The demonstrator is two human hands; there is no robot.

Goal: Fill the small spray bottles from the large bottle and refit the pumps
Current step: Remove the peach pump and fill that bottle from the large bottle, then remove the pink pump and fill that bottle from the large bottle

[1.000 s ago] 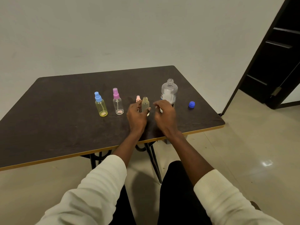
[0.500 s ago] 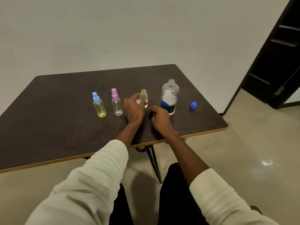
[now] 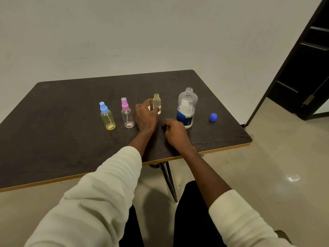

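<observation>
A small open yellowish bottle [image 3: 156, 102] stands without a pump on the dark table [image 3: 58, 139]. My left hand [image 3: 145, 116] is at its base, with fingers and thumb curled around a pink pump [image 3: 149, 108] that is mostly hidden. The large clear bottle [image 3: 187, 107] with a blue label stands uncapped to the right. Its blue cap [image 3: 213, 117] lies further right. My right hand [image 3: 175, 131] rests on the table in front of the large bottle, fingers curled with nothing in them. A yellow bottle with a blue pump [image 3: 106, 116] and a clear bottle with a pink pump [image 3: 126, 114] stand on the left.
The table's front edge [image 3: 195, 154] runs just behind my wrists, and its right corner is near the blue cap. A dark doorway [image 3: 306, 65] opens at the right. Tiled floor lies below and to the right.
My left hand set the open small bottle down farther back on the table and stayed at its base. My right hand drew back from the large bottle and sank onto the table.
</observation>
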